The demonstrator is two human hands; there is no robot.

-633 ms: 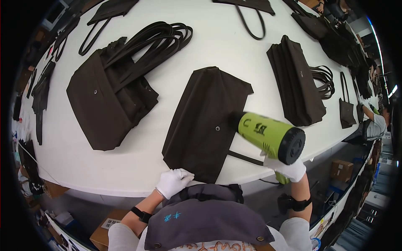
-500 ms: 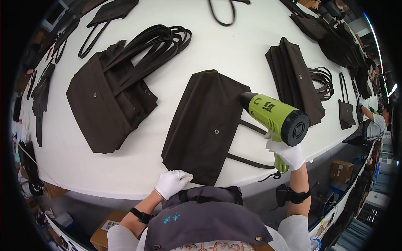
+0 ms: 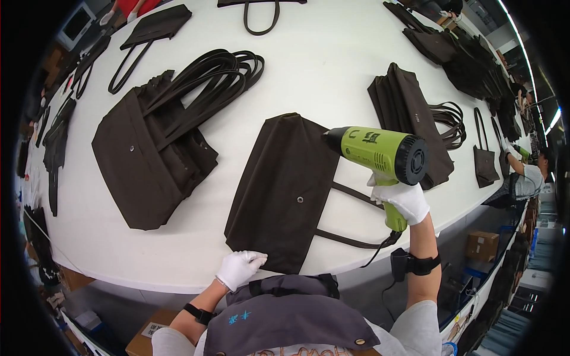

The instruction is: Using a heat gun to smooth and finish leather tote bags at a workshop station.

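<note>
A dark brown tote bag (image 3: 276, 190) lies flat on the white table (image 3: 196, 261), its handles spread out to the right and a small round snap on its face. My left hand (image 3: 237, 269), in a white glove, has its fingers closed at the bag's near edge. My right hand (image 3: 405, 200), also gloved, is wrapped round the grip of a green heat gun (image 3: 369, 148) with a black nozzle and back cap. The nozzle points left, over the bag's upper right edge; the gap between them cannot be judged. From the grip a black cord hangs down.
A stack of dark bags (image 3: 139, 163) with bunched handles lies to the left, another stack (image 3: 415, 124) to the right. More bags (image 3: 157, 26) lie along the far and side edges. At the far right a co-worker (image 3: 528, 178) holds a green tool. A cardboard box (image 3: 482, 245) stands below the table.
The view has shifted, so the table things sit slightly lower. The heat gun has turned a little toward level, its nozzle now further over the bag. My left hand stays at the near edge.
</note>
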